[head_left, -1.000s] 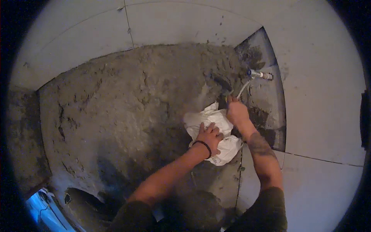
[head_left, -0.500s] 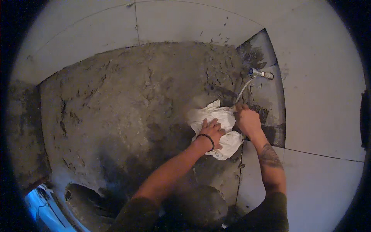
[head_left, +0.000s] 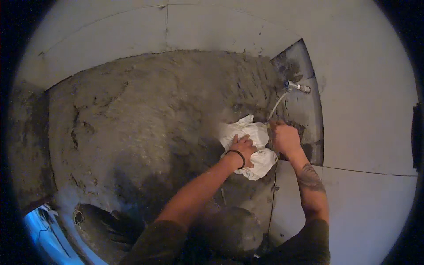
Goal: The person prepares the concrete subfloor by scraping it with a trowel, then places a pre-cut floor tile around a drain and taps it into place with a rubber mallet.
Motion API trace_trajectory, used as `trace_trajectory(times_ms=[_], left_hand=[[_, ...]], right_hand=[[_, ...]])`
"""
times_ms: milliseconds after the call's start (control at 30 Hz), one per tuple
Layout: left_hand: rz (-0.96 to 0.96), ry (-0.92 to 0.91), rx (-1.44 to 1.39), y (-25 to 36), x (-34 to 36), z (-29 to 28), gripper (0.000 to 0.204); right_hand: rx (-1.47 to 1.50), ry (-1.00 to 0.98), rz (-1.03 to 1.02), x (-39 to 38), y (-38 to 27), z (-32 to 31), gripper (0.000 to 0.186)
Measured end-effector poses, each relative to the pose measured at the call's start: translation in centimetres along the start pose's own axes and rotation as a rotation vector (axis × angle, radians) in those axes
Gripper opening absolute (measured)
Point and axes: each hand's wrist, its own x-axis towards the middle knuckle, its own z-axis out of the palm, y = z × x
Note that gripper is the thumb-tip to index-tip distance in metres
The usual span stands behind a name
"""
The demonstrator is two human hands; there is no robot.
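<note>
A crumpled white bag or cloth lies on the rough grey mortar surface. My left hand, with a dark band at the wrist, rests flat on it, fingers spread. Just right of the white piece, my right hand is closed, its knuckles up; whatever the fingers grip is hidden beneath them. A thin pale hose runs from a metal valve with a blue end down to a spot beside the right fingertips. Whether that hand touches the hose cannot be made out.
Large pale tiles border the rough mortar at the far side and right. A dark recessed strip surrounds the valve. Dark rounded shapes, probably my knees or shoes, are near the lower edge. Bluish light shows at lower left.
The view has shifted slightly. Both hands keep nearly the same places; the right hand has turned a little beside the white piece.
</note>
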Motion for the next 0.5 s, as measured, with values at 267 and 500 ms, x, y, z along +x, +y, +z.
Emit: trace_trajectory(times_ms=[267,500], left_hand=[[0.020,-0.027,0.016,1.1,0.0,-0.5,0.073],[-0.012,-0.046,0.030,0.3,-0.1,0.2,0.073]], right_hand=[[-0.009,0.047,0.127,9.3,-0.1,5.0,0.034],[-0.013,-0.018,-0.013,3.8,-0.6,4.2,0.031]])
